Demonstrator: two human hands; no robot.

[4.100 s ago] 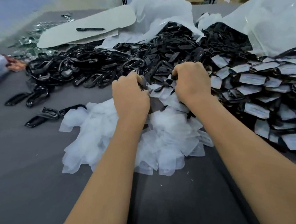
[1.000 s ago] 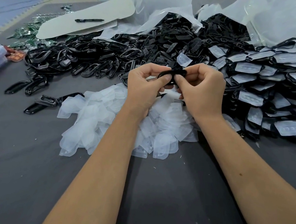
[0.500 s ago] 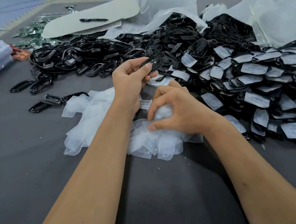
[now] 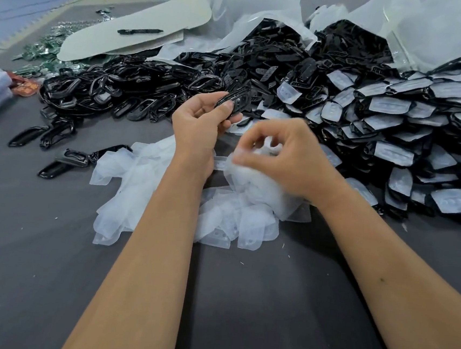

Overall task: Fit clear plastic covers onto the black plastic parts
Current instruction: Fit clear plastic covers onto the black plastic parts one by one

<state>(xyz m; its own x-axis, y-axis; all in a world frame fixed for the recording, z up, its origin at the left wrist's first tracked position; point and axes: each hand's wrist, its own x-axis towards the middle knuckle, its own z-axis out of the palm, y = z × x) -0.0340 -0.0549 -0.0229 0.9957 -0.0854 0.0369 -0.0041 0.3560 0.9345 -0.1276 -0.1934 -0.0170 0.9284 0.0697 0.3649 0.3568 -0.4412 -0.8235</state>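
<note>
Glossy black part (image 4: 235, 101), uncovered.

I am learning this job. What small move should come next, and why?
Probably lift one clear cover free of the cover pile and bring it to the black part. The left hand holds that part bare, while the right hand pinches at the covers.

The left hand (image 4: 200, 123) is pinching a black part (image 4: 235, 99) between thumb and fingers, raised above the right hand (image 4: 284, 157), whose curled fingers are plucking a clear cover (image 4: 252, 170).
</note>
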